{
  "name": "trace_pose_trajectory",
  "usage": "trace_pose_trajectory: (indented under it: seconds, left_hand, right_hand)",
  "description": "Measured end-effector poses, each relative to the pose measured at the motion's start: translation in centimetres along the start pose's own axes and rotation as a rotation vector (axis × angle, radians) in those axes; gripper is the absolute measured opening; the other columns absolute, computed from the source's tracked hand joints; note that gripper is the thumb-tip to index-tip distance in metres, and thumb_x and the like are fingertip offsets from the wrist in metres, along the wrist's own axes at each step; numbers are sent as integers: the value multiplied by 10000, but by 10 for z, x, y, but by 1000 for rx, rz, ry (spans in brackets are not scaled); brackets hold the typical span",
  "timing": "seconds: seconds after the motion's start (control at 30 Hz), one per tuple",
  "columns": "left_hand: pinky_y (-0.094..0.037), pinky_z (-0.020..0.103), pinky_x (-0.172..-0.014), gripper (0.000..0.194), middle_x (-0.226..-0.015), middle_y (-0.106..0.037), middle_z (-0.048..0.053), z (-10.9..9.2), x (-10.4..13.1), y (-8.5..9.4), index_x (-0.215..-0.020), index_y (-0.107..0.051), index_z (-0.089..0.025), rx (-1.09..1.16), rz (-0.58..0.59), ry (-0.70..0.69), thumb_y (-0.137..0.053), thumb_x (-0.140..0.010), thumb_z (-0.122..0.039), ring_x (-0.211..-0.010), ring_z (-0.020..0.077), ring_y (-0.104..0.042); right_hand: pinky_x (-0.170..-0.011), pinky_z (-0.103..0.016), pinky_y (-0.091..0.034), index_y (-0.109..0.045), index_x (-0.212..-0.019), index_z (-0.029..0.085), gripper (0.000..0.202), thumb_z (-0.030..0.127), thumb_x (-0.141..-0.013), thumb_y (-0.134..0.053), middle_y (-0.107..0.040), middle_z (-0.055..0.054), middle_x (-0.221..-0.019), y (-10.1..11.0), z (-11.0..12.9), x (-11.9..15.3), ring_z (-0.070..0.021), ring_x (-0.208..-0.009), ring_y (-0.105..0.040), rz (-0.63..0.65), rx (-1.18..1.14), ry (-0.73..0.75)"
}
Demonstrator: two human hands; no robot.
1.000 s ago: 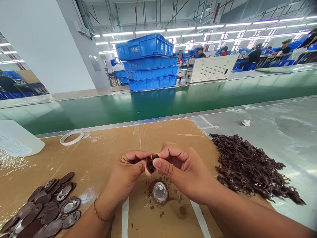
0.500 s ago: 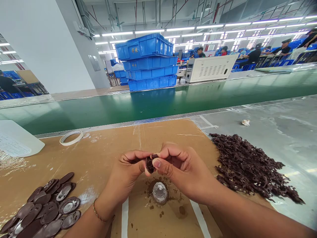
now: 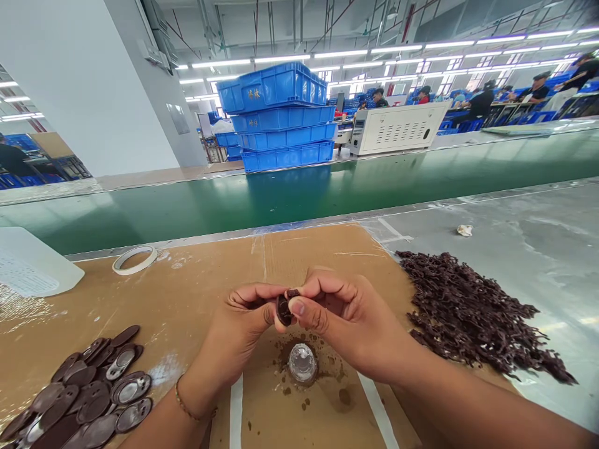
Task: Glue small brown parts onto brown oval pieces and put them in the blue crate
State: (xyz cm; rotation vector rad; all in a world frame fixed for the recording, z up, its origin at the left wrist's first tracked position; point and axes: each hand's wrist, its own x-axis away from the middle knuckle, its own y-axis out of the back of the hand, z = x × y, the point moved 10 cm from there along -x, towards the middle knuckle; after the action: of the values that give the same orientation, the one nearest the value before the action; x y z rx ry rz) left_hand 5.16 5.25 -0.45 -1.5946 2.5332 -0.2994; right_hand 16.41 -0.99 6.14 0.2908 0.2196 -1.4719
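Pinched at nine o'clock by left hand, three by right hand — dark piece, probably light, bendy — best held by its edges.

Small, glossy dark-brown piece, roughly upright, only partly visible between the left grip and right grip.

head camera | looks forward and down | hands near, below centre
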Motion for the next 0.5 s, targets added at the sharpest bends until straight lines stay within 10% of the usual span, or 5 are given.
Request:
trace_pose_trajectory:
  seconds: [0.5]
  left_hand:
    - [-551, 329, -831, 308, -1005, -753, 66, 2, 8, -31, -1043, -770, -239, 69, 273, 117, -818, -743, -289, -807, 176, -674]
  right_hand:
    - [-628, -316, -504, -681, -801, 175, 168, 339, -826, -655, -672, -34, -747, 14, -3, -3, -161, -677, -605, -65, 58, -103]
